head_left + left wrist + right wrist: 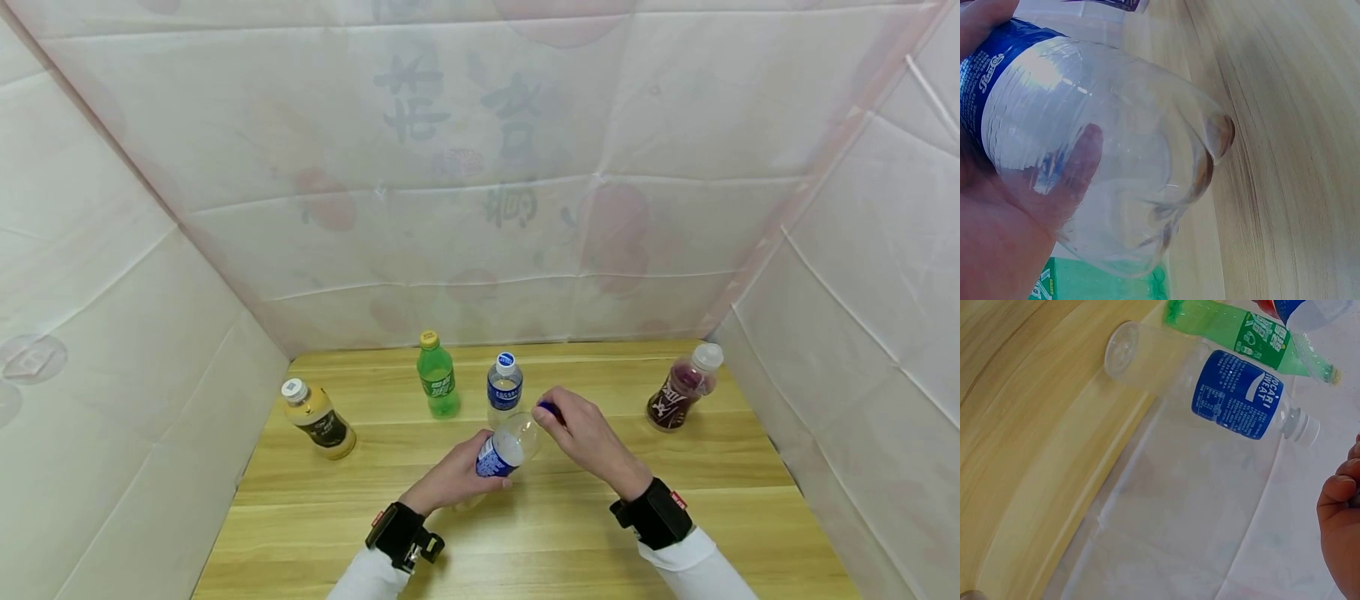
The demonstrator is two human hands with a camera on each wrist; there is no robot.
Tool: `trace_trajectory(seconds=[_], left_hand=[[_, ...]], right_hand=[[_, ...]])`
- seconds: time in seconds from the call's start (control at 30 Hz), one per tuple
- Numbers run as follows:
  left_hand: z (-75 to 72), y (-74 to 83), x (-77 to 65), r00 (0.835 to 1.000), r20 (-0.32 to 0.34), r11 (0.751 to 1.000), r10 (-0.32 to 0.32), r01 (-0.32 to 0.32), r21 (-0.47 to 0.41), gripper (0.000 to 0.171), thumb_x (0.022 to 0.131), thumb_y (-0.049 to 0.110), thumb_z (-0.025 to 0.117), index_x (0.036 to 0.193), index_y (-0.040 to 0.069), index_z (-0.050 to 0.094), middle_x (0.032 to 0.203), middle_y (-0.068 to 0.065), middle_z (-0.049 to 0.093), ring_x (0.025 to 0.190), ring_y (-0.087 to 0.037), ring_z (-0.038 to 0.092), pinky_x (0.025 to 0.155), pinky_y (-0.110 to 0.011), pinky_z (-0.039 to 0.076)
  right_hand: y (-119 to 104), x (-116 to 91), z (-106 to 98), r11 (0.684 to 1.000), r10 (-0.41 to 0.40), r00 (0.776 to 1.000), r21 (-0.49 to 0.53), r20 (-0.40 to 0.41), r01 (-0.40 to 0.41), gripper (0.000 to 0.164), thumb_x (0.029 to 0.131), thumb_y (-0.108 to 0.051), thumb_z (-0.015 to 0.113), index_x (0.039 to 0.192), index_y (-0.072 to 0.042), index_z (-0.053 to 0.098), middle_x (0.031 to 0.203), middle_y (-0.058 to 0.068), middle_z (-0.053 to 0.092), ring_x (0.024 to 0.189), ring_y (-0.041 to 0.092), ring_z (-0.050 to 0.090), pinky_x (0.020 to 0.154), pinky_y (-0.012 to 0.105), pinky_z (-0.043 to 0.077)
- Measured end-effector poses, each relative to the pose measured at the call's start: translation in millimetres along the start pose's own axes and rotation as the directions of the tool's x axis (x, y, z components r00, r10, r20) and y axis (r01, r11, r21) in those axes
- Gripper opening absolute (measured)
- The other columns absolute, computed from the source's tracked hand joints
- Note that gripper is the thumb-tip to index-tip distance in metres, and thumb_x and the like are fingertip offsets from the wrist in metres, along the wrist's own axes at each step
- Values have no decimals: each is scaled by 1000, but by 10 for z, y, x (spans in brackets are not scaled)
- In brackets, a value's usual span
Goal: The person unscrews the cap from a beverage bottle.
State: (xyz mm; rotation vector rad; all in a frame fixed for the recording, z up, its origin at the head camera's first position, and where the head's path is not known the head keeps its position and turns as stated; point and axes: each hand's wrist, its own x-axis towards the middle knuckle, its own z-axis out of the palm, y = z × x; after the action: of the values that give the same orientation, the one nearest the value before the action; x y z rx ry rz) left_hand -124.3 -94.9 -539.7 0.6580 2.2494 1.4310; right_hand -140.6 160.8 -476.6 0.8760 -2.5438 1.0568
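A clear plastic Pepsi bottle (pixel 531 432) with a blue label is tilted over the table, its neck toward the upper right. My left hand (pixel 459 477) grips it around the label. In the left wrist view the bottle's lobed base (pixel 1166 181) points away from the palm, and a finger shows through the plastic. At the neck end, my right hand (pixel 583 435) pinches a dark blue cap (pixel 551 409) between thumb and fingers. Only the edge of the right hand (pixel 1340 531) appears in the right wrist view. Just behind the held bottle stands a Pocari Sweat bottle (pixel 505 390).
A green bottle (pixel 437 377) with a yellow cap stands left of the Pocari Sweat bottle. Farther left is a white-capped yellow drink bottle (pixel 321 419); at the right stands a dark purple drink bottle (pixel 678 393). Pale cloth walls (pixel 450 250) enclose the wooden table (pixel 300 533).
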Motion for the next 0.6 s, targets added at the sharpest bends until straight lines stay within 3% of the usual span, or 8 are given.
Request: trace_trajectory(seconds=[0.6], left_hand=[[-16, -45, -1, 1000, 10, 1000, -14, 15, -27, 68, 89, 26, 82, 145, 7, 48, 127, -8, 66, 114, -22, 64, 97, -37, 53]], right_hand=[[27, 1, 2, 996, -84, 996, 22, -5, 84, 12, 106, -18, 60, 109, -7, 62, 91, -5, 54, 78, 8, 51, 63, 24, 48]])
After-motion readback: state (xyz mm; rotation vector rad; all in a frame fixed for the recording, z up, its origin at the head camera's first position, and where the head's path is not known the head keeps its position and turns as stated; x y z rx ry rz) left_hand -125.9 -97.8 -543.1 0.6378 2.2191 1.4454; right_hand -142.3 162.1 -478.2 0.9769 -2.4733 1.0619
